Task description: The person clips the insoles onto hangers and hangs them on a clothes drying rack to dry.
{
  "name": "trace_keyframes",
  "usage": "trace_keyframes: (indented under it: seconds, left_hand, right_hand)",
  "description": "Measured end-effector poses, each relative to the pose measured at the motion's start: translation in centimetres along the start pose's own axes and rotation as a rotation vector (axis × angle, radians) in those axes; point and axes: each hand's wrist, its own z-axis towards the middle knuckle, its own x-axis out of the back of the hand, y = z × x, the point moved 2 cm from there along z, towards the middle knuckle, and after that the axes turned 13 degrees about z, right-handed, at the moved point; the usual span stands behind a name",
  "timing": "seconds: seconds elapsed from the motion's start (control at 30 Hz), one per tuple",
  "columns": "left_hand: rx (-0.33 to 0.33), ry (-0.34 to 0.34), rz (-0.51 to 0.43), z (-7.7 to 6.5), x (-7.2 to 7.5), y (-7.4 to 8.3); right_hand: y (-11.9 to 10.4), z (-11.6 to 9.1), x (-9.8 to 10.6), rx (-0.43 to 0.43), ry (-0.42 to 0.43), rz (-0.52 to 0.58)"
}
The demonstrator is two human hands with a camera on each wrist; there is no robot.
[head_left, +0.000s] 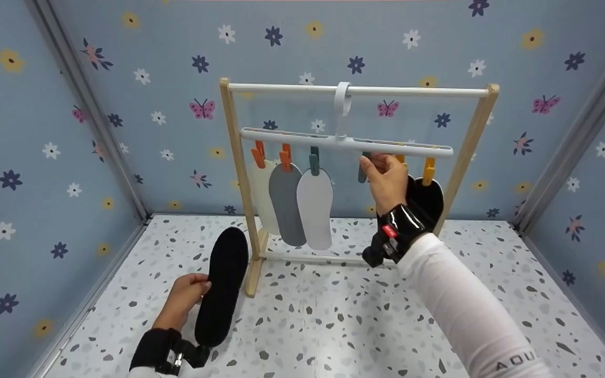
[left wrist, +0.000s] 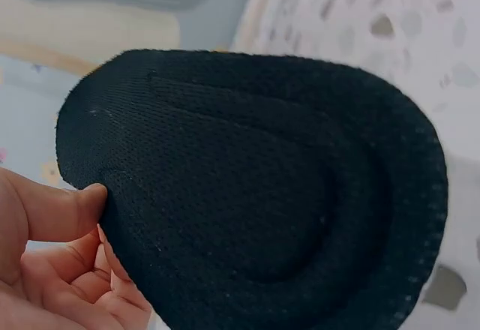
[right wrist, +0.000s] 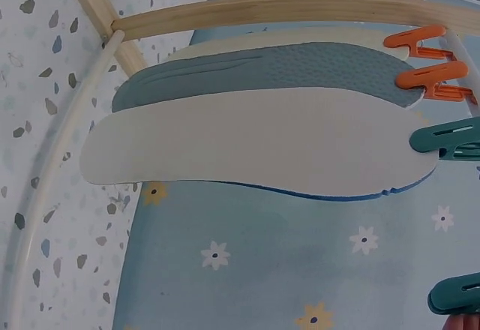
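My left hand [head_left: 184,294] pinches the side edge of a black insole [head_left: 223,286], held upright left of the rack. In the left wrist view the thumb presses on the black insole's [left wrist: 247,172] textured face. My right hand [head_left: 388,181] grips a dark green clothespin [head_left: 362,169] on the white hanger [head_left: 308,139]; that clothespin [right wrist: 454,296] has no insole under it. Hanging left of it are a white insole [head_left: 314,210] from another green clothespin [head_left: 314,161], a grey insole [head_left: 288,205] and a cream insole [head_left: 264,199] from orange clothespins [head_left: 285,157].
A wooden-sided rack [head_left: 242,178] with a white top rail [head_left: 413,91] carries the hanger. Beyond my right wrist, a black insole [head_left: 426,197] hangs from a yellow clothespin [head_left: 428,171]. The speckled floor [head_left: 302,315] meets flowered walls [head_left: 166,37].
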Motion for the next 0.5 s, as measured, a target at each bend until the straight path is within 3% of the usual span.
trace_keyframes:
  seconds: [0.3, 0.5]
  left_hand:
    - [-0.061, 0.015, -0.037, -1.0, -0.8, 2.9]
    - [-0.059, 0.019, -0.057, -1.1, -1.6, 4.4]
  right_hand:
    - [0.0, 0.1, 0.1, -0.009, -0.011, -0.011]
    - [0.0, 0.2, 0.1, 0.015, -0.015, -0.003]
